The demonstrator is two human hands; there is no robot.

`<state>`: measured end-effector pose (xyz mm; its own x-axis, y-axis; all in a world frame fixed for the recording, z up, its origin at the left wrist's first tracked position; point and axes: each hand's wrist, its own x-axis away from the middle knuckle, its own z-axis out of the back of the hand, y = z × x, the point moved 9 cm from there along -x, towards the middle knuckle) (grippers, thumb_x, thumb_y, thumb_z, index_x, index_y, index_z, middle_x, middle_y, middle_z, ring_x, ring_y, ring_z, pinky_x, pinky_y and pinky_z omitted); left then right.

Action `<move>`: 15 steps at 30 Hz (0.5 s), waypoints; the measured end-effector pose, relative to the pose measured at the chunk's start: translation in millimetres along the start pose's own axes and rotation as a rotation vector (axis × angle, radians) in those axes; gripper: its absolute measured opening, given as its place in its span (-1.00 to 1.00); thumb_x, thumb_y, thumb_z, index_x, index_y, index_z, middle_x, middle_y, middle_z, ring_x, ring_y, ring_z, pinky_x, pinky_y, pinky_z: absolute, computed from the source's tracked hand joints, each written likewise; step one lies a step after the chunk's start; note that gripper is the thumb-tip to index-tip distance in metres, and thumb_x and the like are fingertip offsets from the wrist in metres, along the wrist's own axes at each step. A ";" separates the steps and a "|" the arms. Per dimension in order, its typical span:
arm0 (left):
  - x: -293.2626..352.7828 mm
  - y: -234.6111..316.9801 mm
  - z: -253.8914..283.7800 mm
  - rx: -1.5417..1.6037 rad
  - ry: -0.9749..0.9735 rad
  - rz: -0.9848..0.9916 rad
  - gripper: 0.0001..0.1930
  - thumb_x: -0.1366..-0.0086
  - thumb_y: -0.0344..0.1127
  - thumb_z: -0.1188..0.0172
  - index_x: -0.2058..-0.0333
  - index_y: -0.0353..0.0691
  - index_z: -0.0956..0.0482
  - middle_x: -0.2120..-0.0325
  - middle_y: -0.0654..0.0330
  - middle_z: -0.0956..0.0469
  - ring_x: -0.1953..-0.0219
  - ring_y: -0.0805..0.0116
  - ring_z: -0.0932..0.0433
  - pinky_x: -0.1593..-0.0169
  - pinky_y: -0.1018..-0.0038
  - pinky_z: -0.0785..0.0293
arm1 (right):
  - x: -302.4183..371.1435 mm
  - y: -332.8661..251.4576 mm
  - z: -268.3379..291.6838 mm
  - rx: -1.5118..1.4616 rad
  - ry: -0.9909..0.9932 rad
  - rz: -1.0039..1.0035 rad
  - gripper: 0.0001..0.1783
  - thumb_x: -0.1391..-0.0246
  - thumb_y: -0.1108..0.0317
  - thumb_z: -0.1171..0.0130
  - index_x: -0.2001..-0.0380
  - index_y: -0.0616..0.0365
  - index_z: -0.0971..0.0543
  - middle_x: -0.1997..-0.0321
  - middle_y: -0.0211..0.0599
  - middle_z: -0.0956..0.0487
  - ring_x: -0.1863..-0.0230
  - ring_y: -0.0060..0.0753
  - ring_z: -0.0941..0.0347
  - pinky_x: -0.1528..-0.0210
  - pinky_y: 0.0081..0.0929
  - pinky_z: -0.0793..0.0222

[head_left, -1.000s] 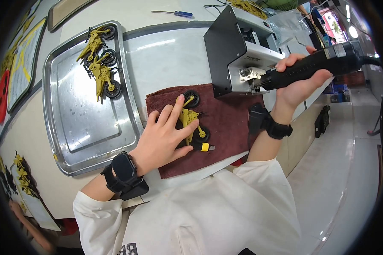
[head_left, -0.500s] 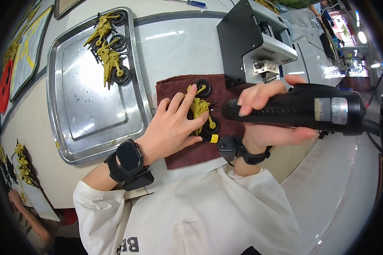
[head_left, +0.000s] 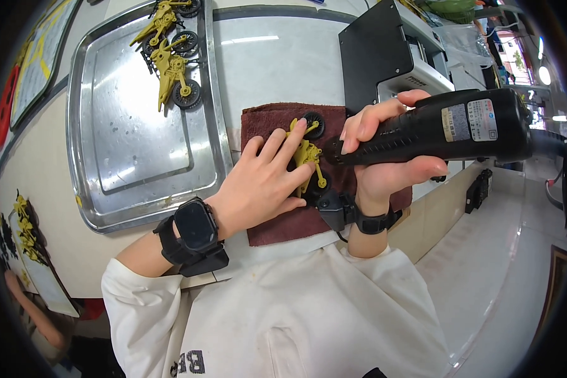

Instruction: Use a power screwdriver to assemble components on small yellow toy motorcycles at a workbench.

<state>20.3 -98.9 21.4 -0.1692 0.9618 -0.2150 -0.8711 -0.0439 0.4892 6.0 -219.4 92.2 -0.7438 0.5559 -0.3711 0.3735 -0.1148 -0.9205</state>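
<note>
A yellow toy motorcycle (head_left: 307, 153) with black wheels lies on a dark red cloth (head_left: 274, 230). My left hand (head_left: 255, 173) presses it there, index finger along its far end and thumb near its closer end. In my right hand (head_left: 378, 145) is a black electric screwdriver (head_left: 422, 135), held nearly level with its cord running off to the right. Its nose points left at the toy's right side, very close to it. Whether the bit touches a screw is too small to tell. Both wrists carry black strapped devices.
A metal tray (head_left: 145, 151) at left holds other yellow toy motorcycles (head_left: 173, 72). Behind the screwdriver stands a black box-shaped machine (head_left: 375, 57). More yellow parts (head_left: 28, 230) lie at far left, near another person's arm (head_left: 38, 315).
The screwdriver's nose has come slightly closer to the toy, and its rear end has swung up in view. A small yellow-and-black piece by my left thumb is now out of sight. The view has shifted slightly.
</note>
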 end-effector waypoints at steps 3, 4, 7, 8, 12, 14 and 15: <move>-1.0 -2.2 -0.3 -0.014 -0.025 0.014 -0.35 0.13 -0.06 -0.38 0.03 -0.09 -0.38 -0.23 -0.14 -0.04 -0.09 0.03 -0.21 -0.02 0.25 -0.20 | 1.6 5.0 -2.4 -0.092 -0.067 0.030 0.00 0.25 -0.62 0.18 0.06 0.09 -0.23 0.58 -0.29 -0.43 0.73 -0.41 -0.34 0.63 -0.47 -0.33; -1.0 -2.6 -1.1 -0.021 -0.039 0.021 -0.32 0.14 -0.05 -0.38 0.02 -0.13 -0.37 -0.23 -0.12 -0.05 -0.09 0.04 -0.22 -0.02 0.26 -0.20 | 3.0 5.6 -2.5 -0.092 -0.065 0.026 0.00 0.25 -0.62 0.18 0.06 0.09 -0.23 0.58 -0.29 -0.43 0.73 -0.41 -0.34 0.63 -0.47 -0.33; -1.8 -2.6 3.2 0.007 0.018 0.041 -0.27 0.13 -0.04 -0.38 -0.03 -0.17 -0.34 -0.23 -0.09 -0.06 -0.09 0.05 -0.22 -0.02 0.25 -0.20 | 3.8 4.6 -1.9 -0.077 -0.057 0.040 -0.01 0.28 -0.63 0.17 0.07 0.05 -0.26 0.58 -0.31 -0.42 0.73 -0.42 -0.35 0.63 -0.47 -0.33; -2.5 -1.3 3.1 0.001 0.013 0.032 -0.27 0.13 -0.04 -0.38 -0.03 -0.17 -0.34 -0.23 -0.09 -0.06 -0.09 0.05 -0.22 -0.02 0.25 -0.20 | 4.5 4.8 1.1 -0.081 -0.026 0.034 -0.01 0.28 -0.63 0.17 0.08 0.06 -0.26 0.59 -0.31 -0.42 0.73 -0.42 -0.34 0.63 -0.47 -0.32; -4.0 0.5 3.1 -0.045 0.016 0.020 -0.22 0.12 0.01 -0.37 -0.10 -0.09 -0.31 -0.20 -0.08 -0.13 -0.06 0.10 -0.26 0.03 0.28 -0.24 | 1.7 6.7 11.1 -0.014 0.090 -0.055 0.01 0.28 -0.64 0.19 0.08 0.10 -0.25 0.60 -0.32 -0.40 0.73 -0.42 -0.34 0.63 -0.48 -0.33; -2.7 1.6 0.1 -0.064 0.003 0.014 -0.21 0.11 0.01 -0.37 -0.12 -0.08 -0.29 -0.20 -0.08 -0.12 -0.06 0.10 -0.27 0.03 0.29 -0.24 | -1.4 3.4 15.3 0.006 0.094 -0.020 0.02 0.21 -0.62 0.20 0.04 0.16 -0.23 0.61 -0.31 -0.40 0.74 -0.41 -0.33 0.62 -0.45 -0.33; -1.1 -1.3 -2.1 -0.034 -0.006 0.035 -0.21 0.10 0.01 -0.35 -0.13 -0.05 -0.29 -0.23 -0.08 -0.08 -0.07 0.07 -0.26 -0.01 0.27 -0.22 | -1.8 -3.0 19.3 -0.098 0.088 0.028 0.03 0.18 -0.60 0.21 0.01 0.19 -0.21 0.62 -0.30 -0.40 0.74 -0.40 -0.33 0.62 -0.43 -0.33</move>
<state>20.6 -100.5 19.3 -0.1974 0.9612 -0.1927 -0.8800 -0.0871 0.4669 -4.5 -235.9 93.3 -0.6822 0.6245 -0.3802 0.4489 -0.0528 -0.8920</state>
